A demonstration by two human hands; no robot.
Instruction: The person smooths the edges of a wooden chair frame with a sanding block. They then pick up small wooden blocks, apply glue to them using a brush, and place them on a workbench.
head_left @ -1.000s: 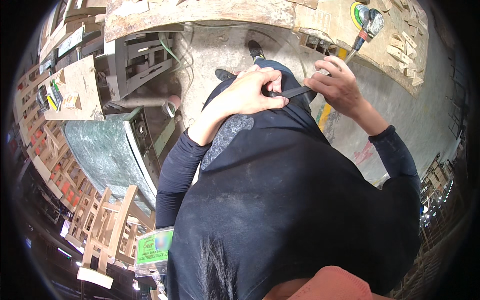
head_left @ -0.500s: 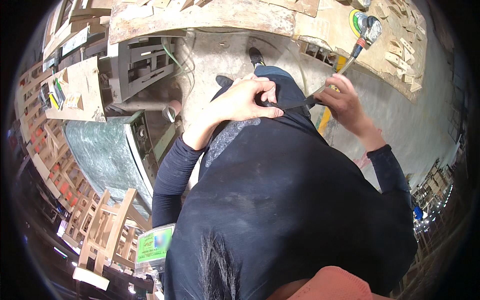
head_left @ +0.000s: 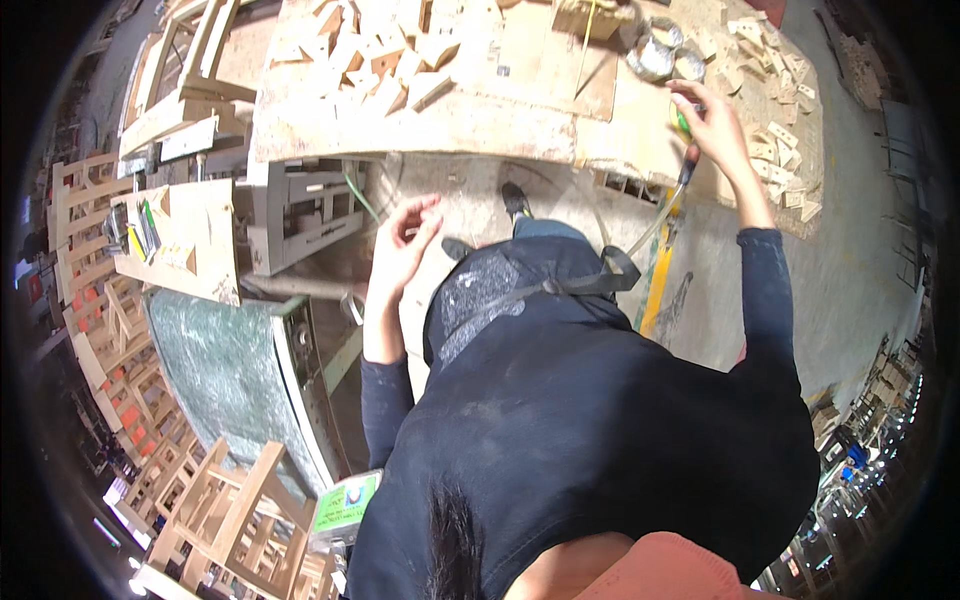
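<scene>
My right hand (head_left: 718, 130) is over the work table at the right, fingers extended and apart, above a hand-held disc sander (head_left: 684, 122). A green bit of the sander's disc and its dark handle show; the hand hides most of its body, and I cannot tell whether they touch. A hose (head_left: 655, 222) runs back from the handle. To the left, my left hand (head_left: 403, 243) hangs in the air short of the table, fingers loosely bent, thumb apart, nothing in it. A black strap (head_left: 520, 292) crosses my waist, with a loop standing out at the right.
Several small wooden blocks (head_left: 385, 62) lie on the work table (head_left: 420, 135), with more wooden pieces (head_left: 785, 150) at its right. Round greyish containers (head_left: 655, 58) stand near the sander. At the left are a small board (head_left: 205, 240), a green-topped machine (head_left: 215, 365) and wooden frames (head_left: 235, 510).
Both hands have let go of the black strap at my waist. My right hand has moved up to the sander; the left has drawn away to the left. More of the table shows.
</scene>
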